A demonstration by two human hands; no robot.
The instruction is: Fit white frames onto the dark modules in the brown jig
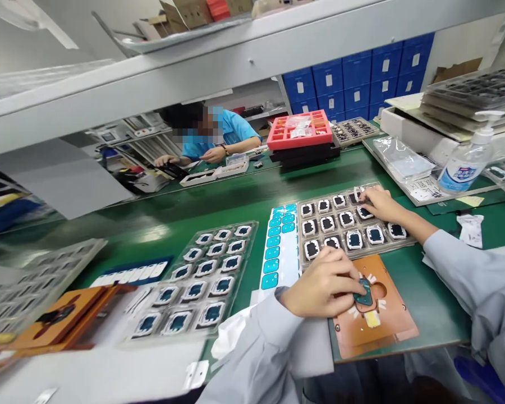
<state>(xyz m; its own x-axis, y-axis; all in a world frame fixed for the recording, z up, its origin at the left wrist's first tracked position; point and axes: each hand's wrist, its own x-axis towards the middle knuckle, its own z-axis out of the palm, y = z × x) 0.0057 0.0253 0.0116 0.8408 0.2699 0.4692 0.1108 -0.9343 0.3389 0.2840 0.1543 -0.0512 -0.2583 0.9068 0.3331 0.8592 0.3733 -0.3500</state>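
My left hand (326, 283), fingers curled, has its fingertips on a rounded teal piece (364, 294) at an orange-brown fixture plate (387, 328). The plate has a round cutout and pale tabs around its recess. Farther up, my right hand (381, 205) reaches over a clear plastic tray (315, 205) of white-framed parts with dark centres. Its thumb and fingers close on one white-framed part (357, 194) at the tray's far right; the fingers partly hide it. Left of the tray lies a white sheet of teal stickers (272, 252).
A second tray of white-framed parts (193, 292) lies to the left, beside another orange fixture (63, 314). A pump bottle (465, 163) stands at right. Across the green bench (151, 219) a co-worker in blue (235, 129) sits behind a red compartment box (301, 132). A shelf beam (235, 62) crosses above.
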